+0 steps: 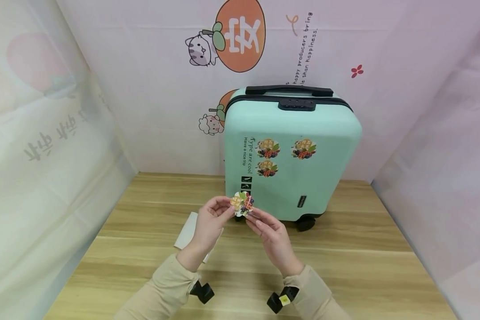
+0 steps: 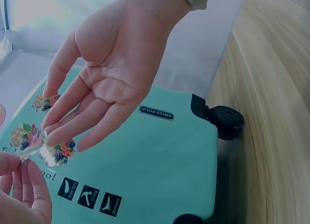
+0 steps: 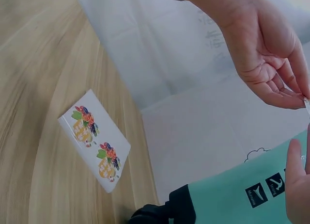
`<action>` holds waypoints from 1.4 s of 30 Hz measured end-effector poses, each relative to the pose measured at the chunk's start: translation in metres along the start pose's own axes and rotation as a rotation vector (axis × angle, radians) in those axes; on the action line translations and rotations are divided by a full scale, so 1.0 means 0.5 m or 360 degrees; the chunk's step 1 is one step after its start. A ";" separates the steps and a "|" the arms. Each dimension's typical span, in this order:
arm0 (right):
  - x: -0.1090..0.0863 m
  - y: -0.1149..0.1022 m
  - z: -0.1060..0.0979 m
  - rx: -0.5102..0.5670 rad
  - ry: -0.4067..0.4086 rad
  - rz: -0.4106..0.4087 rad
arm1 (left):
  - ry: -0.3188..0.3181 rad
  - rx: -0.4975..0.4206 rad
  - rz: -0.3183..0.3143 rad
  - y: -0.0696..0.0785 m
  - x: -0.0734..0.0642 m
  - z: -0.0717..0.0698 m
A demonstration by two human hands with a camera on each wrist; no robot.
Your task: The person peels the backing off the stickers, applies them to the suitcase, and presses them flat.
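Observation:
A clear-edged fruit-print sticker is held up in front of the suitcase's lower left part. My left hand pinches it between thumb and fingers. Fingertips of my right hand touch its lower right edge; the thumb stands apart in the left wrist view, where the palm faces the camera. Behind is a mint-green suitcase, upright, with three similar stickers on its front, one being the upper right sticker.
On the wooden table, left of the suitcase, lies a white sheet bearing two more fruit stickers. Pale printed cloth hangs behind and at both sides. A black wheel stands under the suitcase.

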State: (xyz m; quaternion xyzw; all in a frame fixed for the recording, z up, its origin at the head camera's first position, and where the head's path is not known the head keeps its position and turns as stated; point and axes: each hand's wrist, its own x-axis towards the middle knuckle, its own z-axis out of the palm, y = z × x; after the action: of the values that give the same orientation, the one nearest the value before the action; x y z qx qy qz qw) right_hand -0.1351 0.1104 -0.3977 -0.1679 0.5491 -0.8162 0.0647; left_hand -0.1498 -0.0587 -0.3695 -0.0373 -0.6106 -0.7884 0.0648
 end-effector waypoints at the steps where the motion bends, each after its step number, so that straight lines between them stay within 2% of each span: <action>1: -0.001 0.002 -0.001 -0.0092 0.0030 0.0009 | 0.0005 0.0018 0.0019 0.000 0.000 0.000; 4: -0.006 0.003 -0.003 -0.0406 0.0127 0.0021 | 0.0004 0.0100 0.0068 0.003 -0.001 -0.002; 6: -0.007 0.004 -0.009 -0.0580 0.0240 0.0002 | 0.0003 0.0180 0.0097 0.003 0.000 -0.006; 9: -0.005 -0.003 -0.020 -0.0704 0.0400 -0.0063 | -0.0039 0.0310 0.0143 0.005 0.000 -0.010; 11: -0.002 -0.013 -0.027 -0.0755 0.0461 -0.0097 | -0.0125 0.0428 0.0167 0.004 0.000 -0.012; 16: 0.005 -0.042 -0.027 -0.0944 0.0314 -0.0192 | -0.0438 0.0705 0.0223 0.004 -0.008 -0.008; 20: 0.003 -0.049 -0.027 -0.1047 0.0285 -0.0209 | -0.0542 0.0784 0.0245 0.003 -0.010 -0.004; 25: -0.004 -0.045 -0.029 -0.1070 0.0353 -0.0217 | -0.0634 0.0806 0.0211 0.003 -0.009 -0.002; 29: -0.006 -0.044 -0.033 -0.1033 0.0373 -0.0212 | -0.0650 0.0787 0.0109 0.002 -0.007 -0.002; 31: -0.006 -0.044 -0.038 -0.1016 0.0385 -0.0187 | -0.0607 0.0714 0.0034 0.002 -0.004 -0.002; 36: -0.008 -0.053 -0.051 -0.0910 0.0454 -0.0111 | -0.0341 0.0511 -0.0041 0.003 0.008 -0.003; 38: -0.006 -0.059 -0.054 -0.0865 0.0468 -0.0099 | -0.0331 0.0502 -0.0061 0.000 0.013 0.001; 40: -0.003 -0.063 -0.057 -0.0837 0.0456 -0.0098 | -0.0394 0.0491 -0.0093 -0.004 0.014 0.010; 42: -0.001 -0.067 -0.060 -0.0823 0.0426 -0.0106 | -0.0443 0.0481 -0.0084 -0.008 0.015 0.023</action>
State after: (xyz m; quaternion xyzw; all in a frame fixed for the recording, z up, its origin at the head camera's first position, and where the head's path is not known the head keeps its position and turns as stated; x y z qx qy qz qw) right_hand -0.1424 0.1495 -0.3773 -0.0875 0.7367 -0.6657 -0.0800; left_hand -0.1582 -0.0471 -0.3692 -0.1199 -0.7259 -0.6763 -0.0360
